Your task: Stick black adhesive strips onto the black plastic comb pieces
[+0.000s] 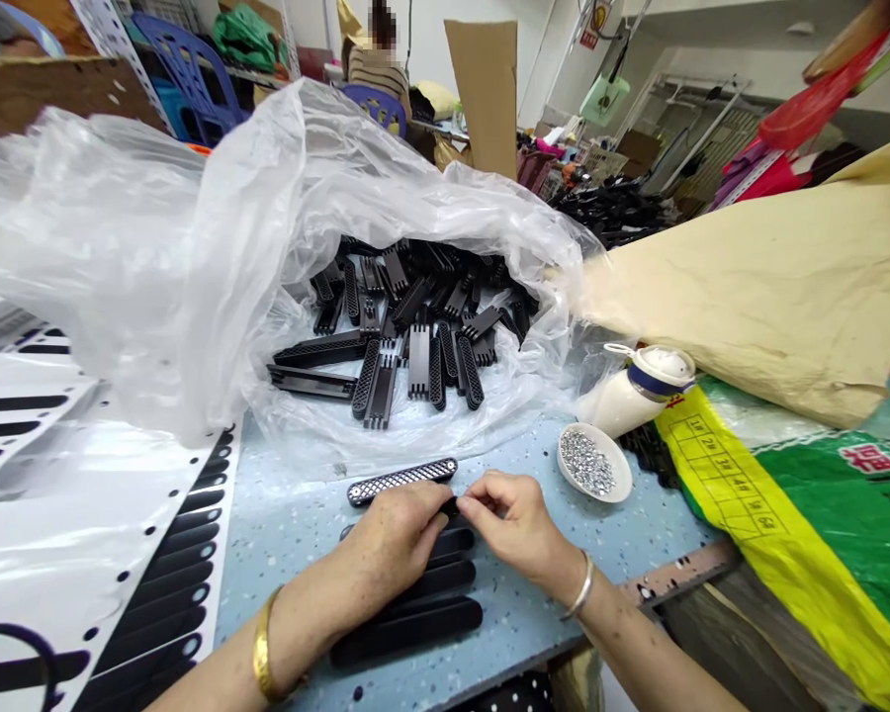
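Observation:
My left hand (400, 529) is closed, thumb and fingers pinching a black strip (451, 506) whose far end shows between my two hands. My right hand (515, 519) is also closed, its thumb and index fingertips pressed together at that end; anything tiny between them is hidden. Under my left hand lie several black rounded strips (430, 615), side by side on the speckled blue table. Just beyond my fingers rests one black piece with a silvery lattice face (401, 481). To the right, a white bowl (623, 480) holds many small shiny metal parts.
A clear plastic bag (244, 198) lies open at the back, full of black ribbed pieces (418, 361). A white bottle (612, 400) leans beyond the bowl. White sheets with black strips (170, 554) cover the left; a yellow-green sack (749, 494) lies right. A person (377, 64) sits far back.

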{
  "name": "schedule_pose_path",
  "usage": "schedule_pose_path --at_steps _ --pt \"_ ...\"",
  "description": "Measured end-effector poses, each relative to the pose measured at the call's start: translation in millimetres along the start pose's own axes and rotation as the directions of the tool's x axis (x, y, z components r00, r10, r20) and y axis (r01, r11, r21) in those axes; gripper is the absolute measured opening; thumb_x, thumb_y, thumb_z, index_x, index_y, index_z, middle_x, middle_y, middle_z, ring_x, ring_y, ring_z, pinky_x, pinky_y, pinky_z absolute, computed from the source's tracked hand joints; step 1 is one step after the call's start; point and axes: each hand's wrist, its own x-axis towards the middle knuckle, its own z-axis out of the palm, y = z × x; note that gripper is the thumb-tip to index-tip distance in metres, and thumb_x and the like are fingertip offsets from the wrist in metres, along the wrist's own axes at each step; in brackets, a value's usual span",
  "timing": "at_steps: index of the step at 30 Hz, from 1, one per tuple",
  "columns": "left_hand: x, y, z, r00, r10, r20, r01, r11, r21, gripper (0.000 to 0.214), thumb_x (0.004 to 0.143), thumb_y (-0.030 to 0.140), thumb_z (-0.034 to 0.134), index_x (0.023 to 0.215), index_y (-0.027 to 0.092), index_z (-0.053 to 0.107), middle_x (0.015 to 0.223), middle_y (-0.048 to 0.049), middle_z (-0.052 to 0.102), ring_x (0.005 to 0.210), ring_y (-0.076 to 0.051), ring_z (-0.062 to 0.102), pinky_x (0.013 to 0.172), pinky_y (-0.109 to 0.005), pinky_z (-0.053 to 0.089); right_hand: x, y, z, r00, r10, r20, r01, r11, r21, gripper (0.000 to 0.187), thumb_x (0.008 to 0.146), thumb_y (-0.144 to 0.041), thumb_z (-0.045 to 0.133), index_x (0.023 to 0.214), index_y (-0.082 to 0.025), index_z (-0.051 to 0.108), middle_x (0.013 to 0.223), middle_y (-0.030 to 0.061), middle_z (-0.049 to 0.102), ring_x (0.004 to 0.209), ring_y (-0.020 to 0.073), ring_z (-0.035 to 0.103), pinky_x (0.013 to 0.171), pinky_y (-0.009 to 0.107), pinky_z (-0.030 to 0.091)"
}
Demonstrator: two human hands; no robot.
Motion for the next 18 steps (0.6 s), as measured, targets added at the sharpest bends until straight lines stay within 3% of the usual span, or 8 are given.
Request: schedule_pose_path --at_steps 3,6,13,18 --pt "0.8 0.6 -2.8 1.000 0.009 0.008 -0.009 1.000 -0.026 0.019 0.086 0.006 0.051 0.089 0.017 0.065 0.081 -0.0046 0.070 0.075 -0.020 0.066 0.069 -0.028 0.050 6.4 2.2 10.9 0.992 0.125 0.008 -0.125 0.986 0.113 0.015 0.076 -0.022 0.061 0.061 -0.018 0.062 0.055 -0.0007 0.059 0.049 0.0118 0.050 0.046 0.023 0.039" --pt "-4.3 1.8 -12.9 0.999 0.032 0.004 -0.032 0.999 -0.007 0.023 0.082 0.002 0.050 0.093 0.018 0.065 0.084 -0.0041 0.070 0.076 -0.019 0.066 0.070 -0.027 0.050 8.8 5.4 13.1 0.988 0.155 0.009 -0.155 0.980 0.125 0.016 0.073 -0.022 0.059 0.058 -0.017 0.059 0.051 -0.0022 0.055 0.046 0.0103 0.047 0.044 0.021 0.035" --pt "-33.7 -6.9 -34.9 0.992 0.116 0.052 -0.126 0.955 0.267 0.029 0.087 0.005 0.041 0.068 0.018 0.059 0.067 -0.0046 0.062 0.063 -0.019 0.060 0.060 -0.029 0.048 10.1 7.3 12.7 0.977 0.211 0.016 -0.211 0.966 0.149 0.017 0.070 -0.021 0.057 0.053 -0.017 0.057 0.046 -0.0033 0.050 0.042 0.0088 0.042 0.041 0.020 0.031" --pt "-42.0 -16.4 -28.8 0.981 0.187 -0.052 -0.173 0.963 0.209 0.032 0.090 0.006 0.038 0.073 0.018 0.063 0.073 -0.0061 0.065 0.069 -0.017 0.063 0.066 -0.028 0.053 7.4 -10.0 13.9 0.976 0.216 0.036 -0.219 0.960 0.172 0.016 0.069 -0.022 0.056 0.054 -0.018 0.054 0.047 -0.0030 0.051 0.043 0.0096 0.045 0.041 0.021 0.033"
